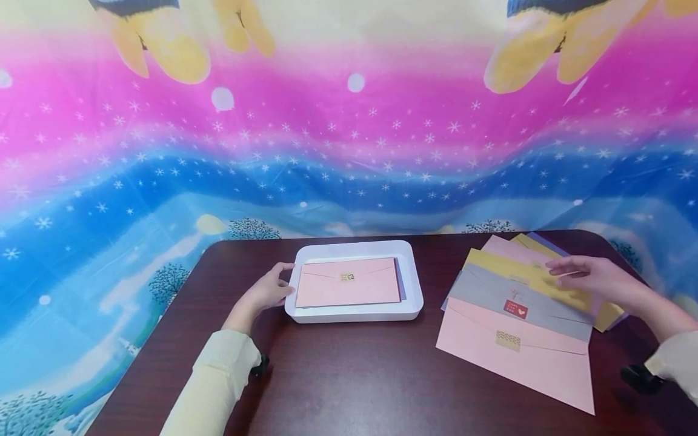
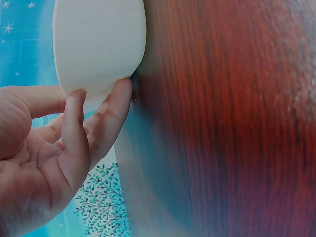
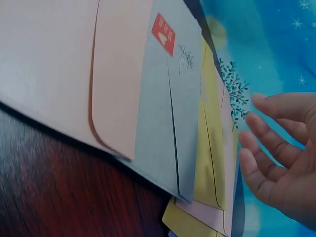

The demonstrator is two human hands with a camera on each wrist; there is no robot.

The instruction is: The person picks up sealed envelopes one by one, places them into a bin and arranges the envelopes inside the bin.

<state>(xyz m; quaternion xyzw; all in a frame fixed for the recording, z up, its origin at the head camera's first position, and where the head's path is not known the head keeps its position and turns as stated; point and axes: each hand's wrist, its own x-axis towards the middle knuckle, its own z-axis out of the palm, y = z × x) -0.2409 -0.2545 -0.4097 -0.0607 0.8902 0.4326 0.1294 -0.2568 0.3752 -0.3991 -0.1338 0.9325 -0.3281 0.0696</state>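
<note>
My left hand (image 1: 268,289) is at the left end of a white tray (image 1: 354,317), its fingertips touching the outside of the end wall. The left wrist view shows the fingers (image 2: 118,103) spread along that wall, low by the tabletop. Inside the tray lies a pink envelope (image 1: 327,287) with a small gold seal, on top of a purple one that shows at its right side. My right hand (image 1: 594,277) hovers above the right part of a fanned group of envelopes, fingers loosely bent and holding nothing. A yellow envelope (image 1: 485,262) lies beneath its fingertips.
The fan also has a grey envelope (image 1: 480,287) with a red heart label and, nearest me, a pink envelope (image 1: 556,375). More pink, yellow and purple ones lie behind. All rest on a dark brown wooden table (image 1: 349,375). A patterned cloth (image 1: 349,151) hangs behind it.
</note>
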